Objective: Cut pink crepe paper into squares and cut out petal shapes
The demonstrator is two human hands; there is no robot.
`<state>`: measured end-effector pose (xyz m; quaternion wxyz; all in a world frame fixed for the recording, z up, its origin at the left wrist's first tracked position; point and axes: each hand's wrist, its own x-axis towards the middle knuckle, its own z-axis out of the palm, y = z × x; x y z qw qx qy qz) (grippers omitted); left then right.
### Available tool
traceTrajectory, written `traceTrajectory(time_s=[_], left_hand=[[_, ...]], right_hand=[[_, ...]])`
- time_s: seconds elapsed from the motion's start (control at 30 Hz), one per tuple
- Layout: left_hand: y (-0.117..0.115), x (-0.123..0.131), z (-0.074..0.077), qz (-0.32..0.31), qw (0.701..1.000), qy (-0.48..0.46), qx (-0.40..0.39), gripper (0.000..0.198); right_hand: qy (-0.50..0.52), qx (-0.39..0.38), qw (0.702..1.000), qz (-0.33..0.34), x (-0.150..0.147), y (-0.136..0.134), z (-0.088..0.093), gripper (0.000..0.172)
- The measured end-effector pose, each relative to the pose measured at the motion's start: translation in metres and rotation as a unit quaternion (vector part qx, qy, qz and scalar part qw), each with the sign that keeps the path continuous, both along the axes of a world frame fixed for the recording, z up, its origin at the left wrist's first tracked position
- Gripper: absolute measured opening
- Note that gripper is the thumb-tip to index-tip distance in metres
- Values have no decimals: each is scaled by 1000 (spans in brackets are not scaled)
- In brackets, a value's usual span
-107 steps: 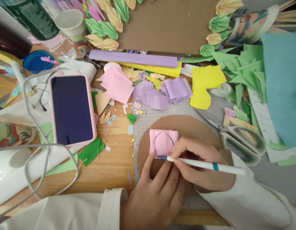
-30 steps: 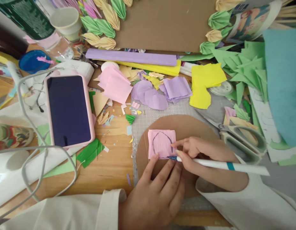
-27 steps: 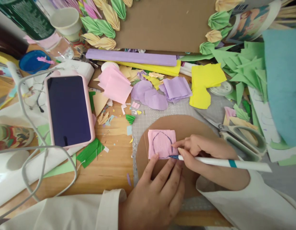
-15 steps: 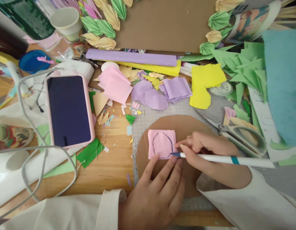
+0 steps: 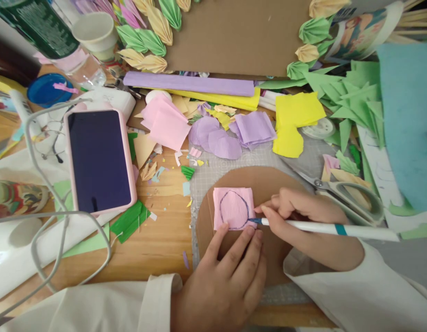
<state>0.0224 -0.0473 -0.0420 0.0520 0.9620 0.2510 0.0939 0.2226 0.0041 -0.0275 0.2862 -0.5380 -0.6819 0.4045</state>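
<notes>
A stack of pink crepe paper squares (image 5: 234, 207) lies on a round piece of brown cardboard (image 5: 265, 180). A dark blue rounded outline, pointed at the top, is drawn on its upper sheet. My left hand (image 5: 227, 281) rests flat, fingers spread, with the fingertips at the paper's lower edge. Held between the fingers of my right hand (image 5: 299, 221) is a white marker pen (image 5: 313, 227) with a teal band. Its blue tip meets the lower right of the outline. My right index fingertip is close to the paper's right edge.
Scissors (image 5: 338, 189) lie right of the cardboard on a grey cutting mat (image 5: 213, 170). Behind are pink sheets (image 5: 168, 122), purple cutouts (image 5: 216, 138) and yellow paper (image 5: 296, 115). A phone (image 5: 99, 161) and a white cable (image 5: 35, 244) lie at left; green paper pieces (image 5: 358, 101) at right.
The marker and my right hand have shifted very slightly right and up along the outline. My left hand stays in place on the paper.
</notes>
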Motion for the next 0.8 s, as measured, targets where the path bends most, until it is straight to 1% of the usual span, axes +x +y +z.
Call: traceTrajectory(time_s=[0.07, 0.2, 0.27, 0.33, 0.4, 0.47, 0.63, 0.73, 0.8], left_hand=[[-1, 0, 0, 2, 1000, 2, 0, 39], [-1, 0, 0, 4, 1000, -5, -2, 38], [0, 0, 1, 3, 1000, -6, -3, 38], [0, 0, 1, 1, 1000, -5, -2, 39], [0, 0, 0, 4, 1000, -6, -2, 38], [-1, 0, -1, 8, 1000, -11, -1, 36], [-4, -1, -4, 8, 1000, -13, -5, 35], [-3, 0, -4, 11, 1000, -18, -4, 34], [-2, 0, -3, 10, 1000, -15, -1, 35]], right_hand=[[1, 0, 1000, -14, 0, 0, 0, 36], [13, -13, 1000, 8, -1, 1, 1, 36], [0, 2, 1000, -15, -1, 2, 2, 37], [12, 11, 999, -38, -2, 1, 2, 37], [54, 2, 998, -27, -4, -1, 1, 35], [81, -9, 997, 0, -6, -3, -1, 33], [52, -4, 998, 26, -12, -8, -5, 31], [45, -7, 999, 12, -12, -8, -4, 33], [77, -21, 997, -12, -10, -6, -3, 34]])
